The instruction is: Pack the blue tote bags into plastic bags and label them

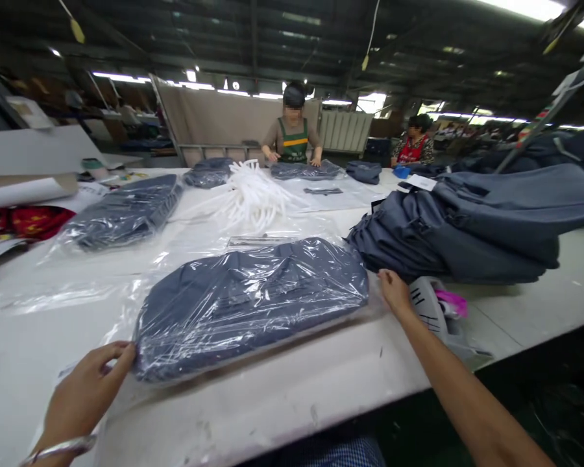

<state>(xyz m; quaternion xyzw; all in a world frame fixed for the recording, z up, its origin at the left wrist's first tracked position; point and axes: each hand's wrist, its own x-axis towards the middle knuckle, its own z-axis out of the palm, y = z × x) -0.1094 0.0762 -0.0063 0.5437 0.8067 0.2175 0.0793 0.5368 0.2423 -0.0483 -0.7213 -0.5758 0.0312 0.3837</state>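
A folded blue-grey fabric item (pixel 253 298) lies in front of me inside a clear plastic bag (pixel 340 305). Its exact kind is hard to tell under the shiny film. At the near left corner, my left hand (pixel 85 389) pinches the plastic between thumb and fingers. My right hand (pixel 394 290) is at the opposite end, its fingers closed on the edge of the film just past the fabric. Beside that hand is a large pile of unwrapped blue-grey fabric pieces (pixel 467 227).
A grey plastic basket (pixel 428 305) with a pink item stands by my right forearm. White strips (pixel 253 194) lie heaped mid-table (pixel 253 415). Another wrapped item (pixel 124 211) is at the left. Across the table, a co-worker in a green apron (pixel 294 143) handles a wrapped piece (pixel 306 170).
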